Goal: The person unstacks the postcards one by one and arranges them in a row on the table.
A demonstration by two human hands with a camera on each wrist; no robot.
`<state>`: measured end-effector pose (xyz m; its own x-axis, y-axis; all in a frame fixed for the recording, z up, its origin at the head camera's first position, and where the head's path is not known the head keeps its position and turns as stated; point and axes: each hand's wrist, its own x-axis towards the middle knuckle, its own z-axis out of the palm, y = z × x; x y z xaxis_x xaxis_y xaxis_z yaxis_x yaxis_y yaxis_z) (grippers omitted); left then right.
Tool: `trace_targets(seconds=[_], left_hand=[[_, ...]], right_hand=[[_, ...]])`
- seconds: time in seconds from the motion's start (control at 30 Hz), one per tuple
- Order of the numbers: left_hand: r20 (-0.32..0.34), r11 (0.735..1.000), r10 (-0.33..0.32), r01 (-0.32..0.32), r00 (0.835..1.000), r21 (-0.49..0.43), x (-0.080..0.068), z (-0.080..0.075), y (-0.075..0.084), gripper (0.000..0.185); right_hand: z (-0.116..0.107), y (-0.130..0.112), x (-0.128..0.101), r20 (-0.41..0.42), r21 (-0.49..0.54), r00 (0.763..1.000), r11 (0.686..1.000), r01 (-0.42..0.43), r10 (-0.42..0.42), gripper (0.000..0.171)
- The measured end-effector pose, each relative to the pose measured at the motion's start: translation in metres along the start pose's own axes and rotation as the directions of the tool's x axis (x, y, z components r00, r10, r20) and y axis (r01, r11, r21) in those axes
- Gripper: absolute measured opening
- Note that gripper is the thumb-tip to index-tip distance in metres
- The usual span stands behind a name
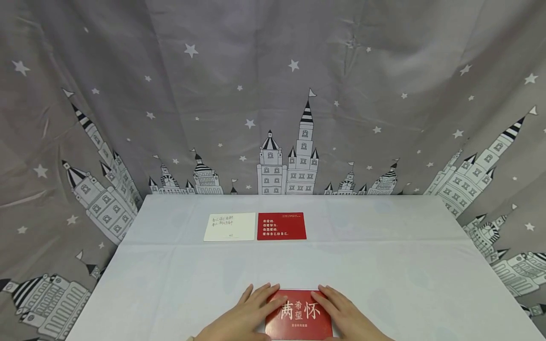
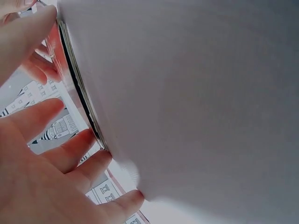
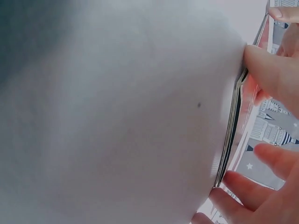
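Note:
A red card pack [image 1: 298, 317] with white Chinese lettering lies flat at the table's near edge. My left hand [image 1: 245, 312] rests at its left side, index fingertip over the top face. On the opposite side my right hand [image 1: 347, 315] mirrors it, its index finger also reaching onto the cover. In the left wrist view the pack's layered edge [image 2: 80, 84] shows between the thumb and the other, fairly straight fingers. Seen from the right wrist, the other edge [image 3: 233, 112] has the thumb at one end and fingertips at the far corner.
Further back on the white table [image 1: 170, 279], a cream card [image 1: 230, 232] with handwriting-like print lies beside a red card [image 1: 281, 222] with white text. A grey curtain [image 1: 273, 71] with stars and castles hangs behind the table and along its sides.

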<state>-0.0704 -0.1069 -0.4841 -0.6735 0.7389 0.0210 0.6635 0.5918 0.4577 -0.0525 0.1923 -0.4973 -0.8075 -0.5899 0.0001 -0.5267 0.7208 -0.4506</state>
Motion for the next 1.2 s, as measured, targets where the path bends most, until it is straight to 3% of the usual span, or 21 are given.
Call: trace_targets(seconds=[0.47, 0.7, 0.83, 0.97, 1.1, 1.2], left_hand=[[-0.006, 1.000, -0.005, 0.005, 1.000, -0.002, 0.001, 0.004, -0.001, 0.080], [-0.015, 1.000, -0.006, 0.006, 1.000, -0.008, 0.002, 0.007, -0.003, 0.081], [-0.001, 1.000, -0.019, 0.019, 1.000, -0.017, 0.002, 0.004, -0.001, 0.082], [0.042, 0.994, -0.072, 0.075, 0.997, -0.085, 0.003, 0.000, 0.001, 0.082], [0.105, 0.968, -0.149, 0.167, 0.983, -0.189, 0.006, -0.004, 0.003, 0.086], [0.119, 0.960, -0.172, 0.194, 0.978, -0.203, 0.007, -0.006, 0.003, 0.087]], right_hand=[[-0.001, 0.000, -0.001, 0.035, 0.030, 0.999, 0.999, -0.032, 0.031, 0.089], [0.001, 0.002, 0.000, -0.056, -0.021, 0.998, 0.999, 0.035, -0.036, 0.081], [0.001, 0.003, 0.000, -0.053, -0.010, 0.998, 0.999, 0.037, -0.038, 0.081], [-0.002, 0.004, 0.001, -0.008, 0.052, 1.000, 0.998, 0.025, -0.025, 0.082], [-0.005, 0.004, 0.001, -0.004, 0.099, 0.999, 0.994, 0.040, -0.040, 0.082], [-0.008, 0.004, 0.002, 0.025, 0.146, 0.999, 0.989, 0.016, -0.019, 0.084]])
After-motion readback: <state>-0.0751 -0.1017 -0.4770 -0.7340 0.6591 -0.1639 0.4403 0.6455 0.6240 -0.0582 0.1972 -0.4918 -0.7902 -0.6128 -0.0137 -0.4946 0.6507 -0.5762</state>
